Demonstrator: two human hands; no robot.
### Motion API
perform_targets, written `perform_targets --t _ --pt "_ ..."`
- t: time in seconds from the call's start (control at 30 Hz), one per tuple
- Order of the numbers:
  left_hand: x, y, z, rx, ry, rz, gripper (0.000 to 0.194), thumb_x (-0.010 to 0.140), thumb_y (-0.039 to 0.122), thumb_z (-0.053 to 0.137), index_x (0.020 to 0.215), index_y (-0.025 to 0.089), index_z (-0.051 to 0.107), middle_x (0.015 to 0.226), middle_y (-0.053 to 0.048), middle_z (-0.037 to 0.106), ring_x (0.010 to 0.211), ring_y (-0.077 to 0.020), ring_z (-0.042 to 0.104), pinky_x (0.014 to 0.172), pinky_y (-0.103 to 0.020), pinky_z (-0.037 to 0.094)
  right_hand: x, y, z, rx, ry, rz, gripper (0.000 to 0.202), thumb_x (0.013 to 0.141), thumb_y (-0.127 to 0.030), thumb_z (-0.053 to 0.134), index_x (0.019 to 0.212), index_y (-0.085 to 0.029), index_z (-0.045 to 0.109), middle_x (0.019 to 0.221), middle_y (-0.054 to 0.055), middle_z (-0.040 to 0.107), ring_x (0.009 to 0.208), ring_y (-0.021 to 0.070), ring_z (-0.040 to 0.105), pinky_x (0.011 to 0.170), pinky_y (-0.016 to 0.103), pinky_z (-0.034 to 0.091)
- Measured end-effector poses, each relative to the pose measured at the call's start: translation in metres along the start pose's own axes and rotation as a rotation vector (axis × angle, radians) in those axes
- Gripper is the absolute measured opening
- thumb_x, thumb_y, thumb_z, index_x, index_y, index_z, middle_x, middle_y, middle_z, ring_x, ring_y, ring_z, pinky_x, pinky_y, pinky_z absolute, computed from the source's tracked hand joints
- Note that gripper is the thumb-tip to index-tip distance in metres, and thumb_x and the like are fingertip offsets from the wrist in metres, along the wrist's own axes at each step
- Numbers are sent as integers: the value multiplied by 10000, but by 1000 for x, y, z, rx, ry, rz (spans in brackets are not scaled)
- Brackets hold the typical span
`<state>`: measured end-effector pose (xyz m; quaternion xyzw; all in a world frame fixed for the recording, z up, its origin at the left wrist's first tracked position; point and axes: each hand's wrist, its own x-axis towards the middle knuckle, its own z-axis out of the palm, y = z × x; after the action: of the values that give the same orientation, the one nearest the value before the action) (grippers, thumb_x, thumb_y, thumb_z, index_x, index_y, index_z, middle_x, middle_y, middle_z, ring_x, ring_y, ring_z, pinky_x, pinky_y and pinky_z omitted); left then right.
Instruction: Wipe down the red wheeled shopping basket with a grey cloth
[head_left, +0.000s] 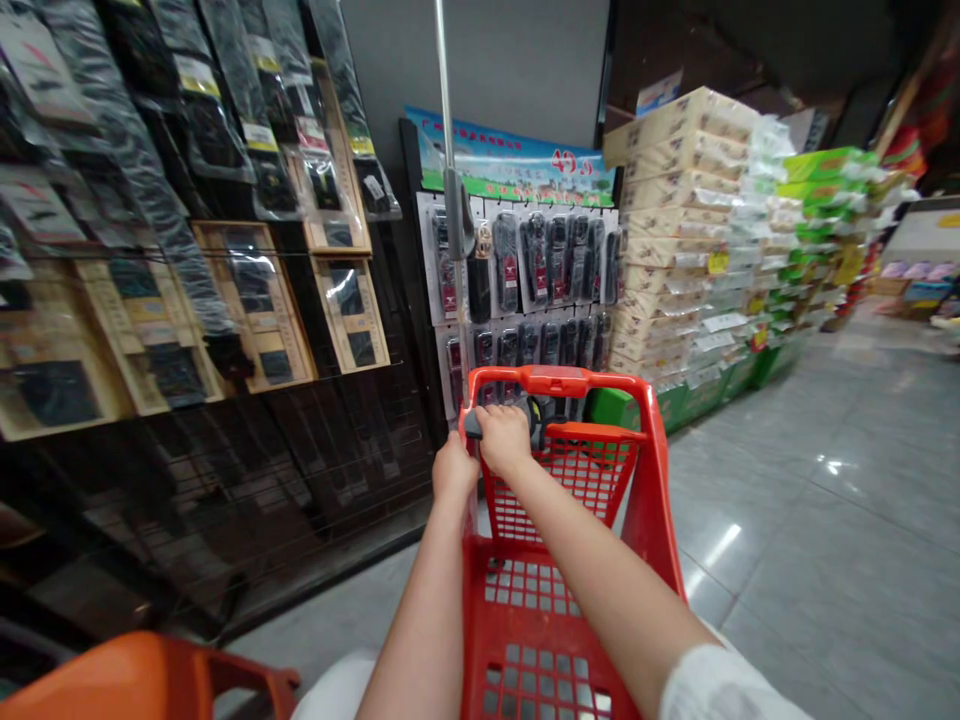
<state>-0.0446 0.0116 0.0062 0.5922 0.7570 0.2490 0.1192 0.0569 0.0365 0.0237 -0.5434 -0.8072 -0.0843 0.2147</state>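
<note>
A red plastic shopping cart (667, 480) stands in front of me, its basket and lower deck made of open grid. My left hand (454, 468) is closed at the cart's left upper edge. Just right of it, my right hand (504, 438) has its fingers curled at the same corner, over a dark grey piece (472, 425). A thin metal pole (444, 80) with a grey clamp (456, 215) comes down to this corner; whether either hand touches it, I cannot tell. Beyond the right hand, a green box (611, 408) shows behind the cart's top bar.
Packaged belts (199, 100) and wooden-framed boxes (349, 310) hang on the dark left wall. Ahead is a rack of packaged belts (555, 260) under a blue banner (510, 160). Stacked cartons (675, 220) line the tiled aisle (817, 500). An orange plastic object (135, 680) is at lower left.
</note>
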Motion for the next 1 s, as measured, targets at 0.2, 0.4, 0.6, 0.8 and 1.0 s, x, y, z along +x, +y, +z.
perform_targets --t 0.2,0.4,0.6,0.8,1.0 --pt "0 -4 -1 -35 -16 -21 205 888 219 513 1082 187 572 1096 -143 724 1046 -258 685 744 -267 473 -32 46 -11 -24 -55 -132 499 911 -167 399 1393 -249 497 1454 65 512 1312 264 462 1053 405 315" --pt "-2 0 2 -32 -3 -3 208 897 208 488 1081 178 580 1081 -154 722 1033 -269 687 764 -289 475 -47 57 -16 -51 32 160 452 841 -148 458 1270 -194 595 1259 119 645 1209 265 544 995 392 352" --pt "-1 2 4 -32 -15 -1 231 899 234 509 1111 167 569 1063 -148 729 1027 -262 692 735 -273 469 -17 12 -6 119 13 107 401 858 -145 438 1197 -223 639 1240 89 676 1218 255 570 1010 374 391" --pt "-1 -3 3 -38 -14 0 225 913 214 475 1115 163 560 1075 -157 726 1021 -266 694 742 -283 469 37 24 -20 857 96 361 292 869 -263 493 1093 -177 658 1109 73 727 1042 221 668 890 323 508" --pt "-2 -8 3 -63 -20 8 237 896 158 467 1117 158 554 1026 -145 739 970 -242 710 724 -268 474 114 16 -80 1163 598 248 412 901 -305 449 1254 -116 548 1209 120 665 1120 207 618 985 353 482"
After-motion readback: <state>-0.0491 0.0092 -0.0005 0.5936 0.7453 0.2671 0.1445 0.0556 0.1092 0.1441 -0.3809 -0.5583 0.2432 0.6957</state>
